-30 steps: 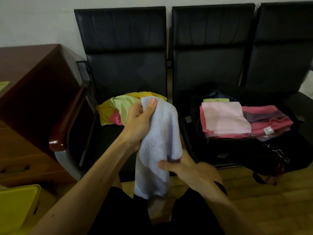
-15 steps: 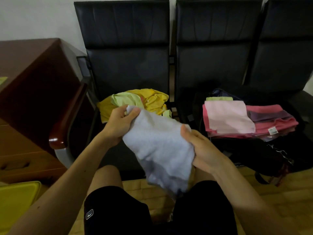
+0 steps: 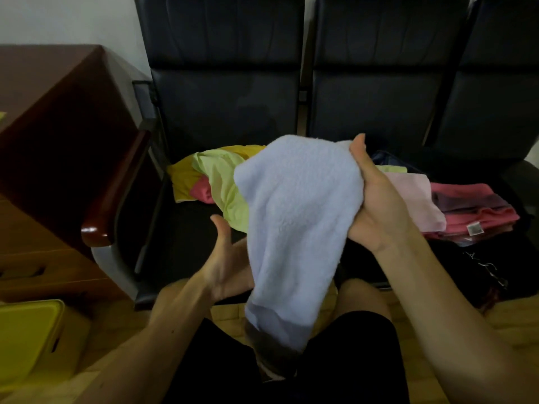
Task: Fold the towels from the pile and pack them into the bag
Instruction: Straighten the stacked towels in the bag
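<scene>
hanging from the right hand [image 3: 379, 205] is a pale blue towel [image 3: 294, 228], bunched at its top edge in that hand's closed grip, thumb up at about 12 o'clock. towel droops down toward 6 o'clock over the person's lap, lower end in shadow between the knees of the black shorts [image 3: 291, 371]. left hand [image 3: 227, 266] sits at roughly 8 o'clock from the towel's middle, palm open and spread wide, thumb pointing up, fingers tucked behind the cloth; cannot tell if they touch it or pinch anything.

unfolded pile [image 3: 215, 182] lies on the left chair seat [image 3: 180, 237], at 10 o'clock from the hanging towel: yellow, light green and a bit of pink cloth, crumpled, partly hidden behind the blue towel.

at 3 o'clock from the right hand, folded stack [image 3: 472, 211] rests on the dark bag [image 3: 495, 258] on the middle seat: light pink piece on top, darker pink and purplish ones under and beside it, white tag showing at the near edge. a green edge peeks out behind the stack at about 12 o'clock. bag is black and hard to read, opening not clear; metal chain bit visible near its front.

row of black chair backs [image 3: 227, 83] along the top. wooden desk [image 3: 58, 126] at 9 o'clock, touching close to the chair's armrest [image 3: 116, 191]. yellow bin [image 3: 29, 339] at 7 o'clock on the wood floor [image 3: 510, 316].
</scene>
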